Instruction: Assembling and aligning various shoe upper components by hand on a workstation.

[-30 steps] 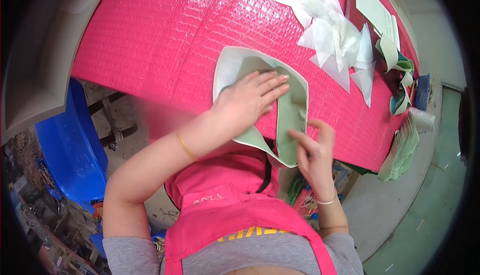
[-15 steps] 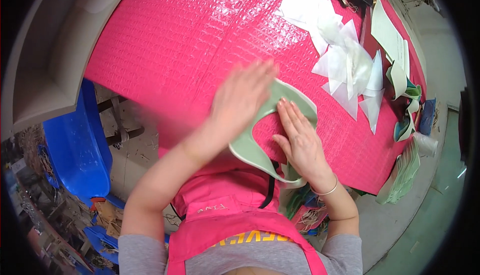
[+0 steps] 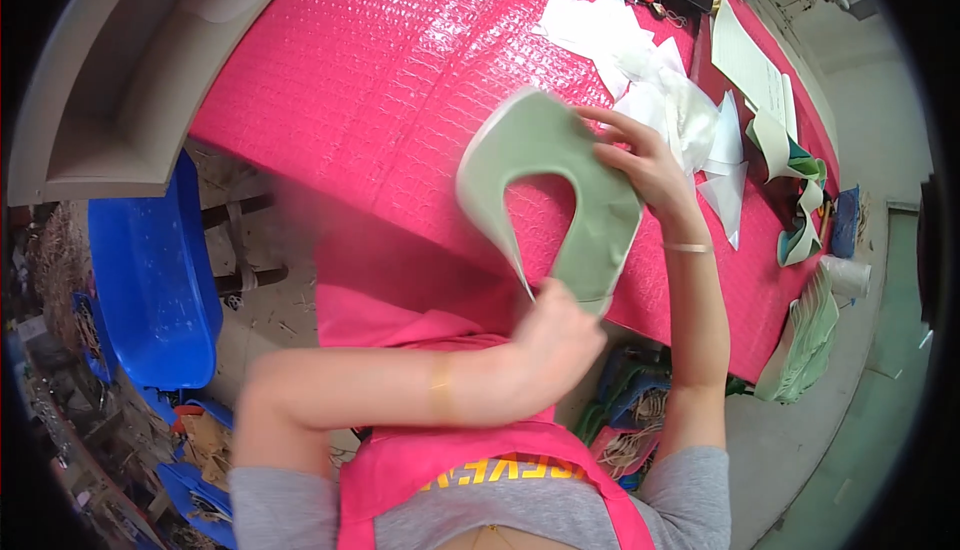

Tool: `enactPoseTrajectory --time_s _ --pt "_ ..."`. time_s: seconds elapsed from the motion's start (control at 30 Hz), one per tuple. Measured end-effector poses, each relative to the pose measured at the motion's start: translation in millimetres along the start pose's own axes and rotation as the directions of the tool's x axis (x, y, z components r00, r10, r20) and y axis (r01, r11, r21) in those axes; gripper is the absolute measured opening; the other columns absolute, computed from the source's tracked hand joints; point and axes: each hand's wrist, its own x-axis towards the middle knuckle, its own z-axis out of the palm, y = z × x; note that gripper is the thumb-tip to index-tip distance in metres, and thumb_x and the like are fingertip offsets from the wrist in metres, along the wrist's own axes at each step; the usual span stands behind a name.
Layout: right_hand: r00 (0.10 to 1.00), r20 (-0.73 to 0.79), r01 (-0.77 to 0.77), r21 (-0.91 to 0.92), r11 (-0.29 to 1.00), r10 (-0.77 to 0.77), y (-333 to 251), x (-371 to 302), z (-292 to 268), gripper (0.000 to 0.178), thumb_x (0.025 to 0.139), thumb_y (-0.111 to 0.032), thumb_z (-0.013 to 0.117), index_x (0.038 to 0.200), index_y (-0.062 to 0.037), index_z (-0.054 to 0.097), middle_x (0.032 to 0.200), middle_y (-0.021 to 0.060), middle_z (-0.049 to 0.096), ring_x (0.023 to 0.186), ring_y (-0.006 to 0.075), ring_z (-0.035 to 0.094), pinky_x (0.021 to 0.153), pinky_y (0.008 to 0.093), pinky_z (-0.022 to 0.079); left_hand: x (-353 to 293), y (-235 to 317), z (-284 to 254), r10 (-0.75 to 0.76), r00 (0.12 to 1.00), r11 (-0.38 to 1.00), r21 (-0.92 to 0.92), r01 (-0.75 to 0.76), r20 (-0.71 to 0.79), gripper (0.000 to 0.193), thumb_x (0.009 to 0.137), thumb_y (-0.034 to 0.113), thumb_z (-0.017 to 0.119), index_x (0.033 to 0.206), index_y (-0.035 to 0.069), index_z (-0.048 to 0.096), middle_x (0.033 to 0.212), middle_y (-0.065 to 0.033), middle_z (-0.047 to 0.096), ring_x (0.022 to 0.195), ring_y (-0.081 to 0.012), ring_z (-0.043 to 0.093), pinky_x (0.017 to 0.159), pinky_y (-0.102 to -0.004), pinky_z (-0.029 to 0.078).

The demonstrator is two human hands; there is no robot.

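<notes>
A pale green, U-shaped piece of smooth, leather-like sheet [image 3: 600, 240] with a whitish edge is raised and tilted over the pink table. My left hand [image 3: 560, 345], somewhat blurred, is closed on its lower end near the table's front edge. At the piece's upper right edge my right hand [image 3: 655, 175] grips it, with the fingers bent around the border. Pink table cover shows through the curved opening between the two arms of the piece. Parts of my fingertips are hidden behind the piece.
Thin white triangular sheets [image 3: 600, 35] lie beyond my right hand. Farther right are a notebook [image 3: 750, 65], curled green and white pieces [image 3: 800, 235] and a stack of green sheets [image 3: 800, 345]. A blue chair [image 3: 155, 280] stands left; a grey machine-like body [image 3: 150, 80] borders the table.
Both hands lay flat on the green piece; now it is lifted and turned. My left hand has come down to its lower end, and my right hand has moved up to its right edge.
</notes>
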Motion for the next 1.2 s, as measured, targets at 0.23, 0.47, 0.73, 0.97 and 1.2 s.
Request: enactPoseTrajectory --time_s 0.23,0.47,0.73,0.97,1.2 --pt "0.982 0.083 -0.169 0.005 0.986 0.168 -1 -63 57 0.047 0.075 -0.003 0.056 0.120 -0.0059 0.049 0.083 0.0073 0.058 0.074 0.0185 0.057 0.065 0.0312 0.048 -58 -130 -10 -0.119 0.985 0.701 0.692 0.172 -0.124 0.047 0.073 0.013 0.044 0.115 -0.009 0.046 0.120 -0.0188 0.047 0.116 -0.0235 0.043 0.104 -0.0338 0.025" --pt "0.807 0.119 0.580 -0.339 0.741 -0.578 2 -29 92 0.040 0.068 -0.016 0.066 0.106 -0.0054 0.056 0.108 0.0140 0.050 0.101 0.0329 0.046 0.085 0.0415 0.038 -79 -144 23 -0.117 0.950 0.986 -0.148 0.076 -0.289 0.044 0.071 0.006 0.050 0.114 -0.001 0.048 0.115 -0.0166 0.048 0.104 -0.0312 0.048 0.086 -0.0377 0.041" --pt "0.814 0.069 0.551 -0.407 0.728 -0.577 -16 -15 94 0.032 0.064 -0.013 0.068 0.094 -0.0050 0.058 0.092 0.0093 0.055 0.087 0.0265 0.052 0.074 0.0361 0.046 -58 -113 41 -0.358 0.746 0.924 -0.328 0.196 -0.562 0.027 0.064 0.020 0.070 0.087 0.008 0.064 0.100 -0.0085 0.055 0.098 -0.0272 0.049 0.085 -0.0380 0.038" --pt "0.765 0.041 0.573 -0.497 0.651 -0.642 -6 -11 88 0.023 0.065 -0.006 0.063 0.088 -0.0045 0.059 0.078 0.0092 0.056 0.071 0.0258 0.055 0.058 0.0354 0.046 -42 -101 45 -0.424 0.655 0.901 -0.364 0.236 -0.626 0.020 0.064 0.017 0.069 0.079 0.008 0.060 0.098 -0.0074 0.053 0.101 -0.0263 0.045 0.089 -0.0389 0.030" --pt "0.814 -0.016 0.501 -0.484 0.717 -0.580 -16 -14 94 0.016 0.065 -0.005 0.058 0.081 -0.0064 0.056 0.076 0.0089 0.052 0.076 0.0266 0.053 0.064 0.0357 0.046 -31 -95 48 -0.557 0.595 0.826 -0.461 0.324 -0.580 0.036 0.061 0.005 0.062 0.095 0.006 0.051 0.097 -0.0110 0.051 0.099 -0.0308 0.045 0.093 -0.0436 0.027"
